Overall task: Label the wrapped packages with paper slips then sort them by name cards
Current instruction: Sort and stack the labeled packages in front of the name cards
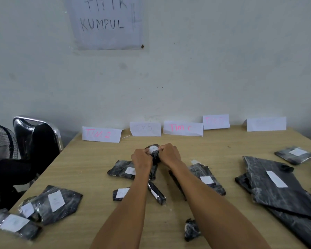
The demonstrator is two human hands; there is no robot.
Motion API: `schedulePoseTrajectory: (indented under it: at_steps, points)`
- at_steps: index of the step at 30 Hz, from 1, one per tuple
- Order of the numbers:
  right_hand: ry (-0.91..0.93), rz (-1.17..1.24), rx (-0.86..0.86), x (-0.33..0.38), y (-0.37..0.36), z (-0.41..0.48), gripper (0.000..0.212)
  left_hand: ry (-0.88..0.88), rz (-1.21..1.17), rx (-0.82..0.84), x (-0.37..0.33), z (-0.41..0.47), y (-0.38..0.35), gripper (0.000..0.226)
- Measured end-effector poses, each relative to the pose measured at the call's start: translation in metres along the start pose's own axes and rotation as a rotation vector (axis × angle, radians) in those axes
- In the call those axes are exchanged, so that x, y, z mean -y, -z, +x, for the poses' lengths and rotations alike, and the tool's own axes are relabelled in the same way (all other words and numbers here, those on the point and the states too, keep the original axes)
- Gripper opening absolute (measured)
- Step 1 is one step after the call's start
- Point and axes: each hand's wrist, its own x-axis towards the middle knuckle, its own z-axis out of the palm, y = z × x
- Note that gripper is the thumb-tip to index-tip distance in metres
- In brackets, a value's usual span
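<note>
Both hands (155, 155) grasp the small black plastic-wrapped package (154, 154), pressing its white paper slip (153, 149); smoothing it flat should help it stick.

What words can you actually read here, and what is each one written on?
"TITIK KUMPUL": wall sign.
"TIM C", pink: third name card.
"TIM" plus an unclear character, pink: leftmost name card.
Second card: faint pencil, unreadable.
Fourth card: faint pink, unreadable.
Rightmost card: looks blank.
Package slips, such as this one: too blurred.
</note>
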Motion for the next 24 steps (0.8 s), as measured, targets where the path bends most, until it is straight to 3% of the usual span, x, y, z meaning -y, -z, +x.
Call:
schedulePoseTrajectory:
  at_steps: [4,11,24]
  points:
    - [0.004,0.025,0.021,0.002,0.015,0.002,0.031,0.001,-0.053,-0.027,-0.012,-0.004,0.003,0.024]
    - [0.014,0.115,-0.173,-0.004,0.054,-0.015,0.026,-0.045,-0.143,-0.078,-0.045,-0.028,-0.008,0.019]
    - [-0.138,0.178,-0.547,-0.113,0.210,-0.100,0.012,-0.288,-0.210,0.156,-0.136,-0.156,-0.114,0.014]
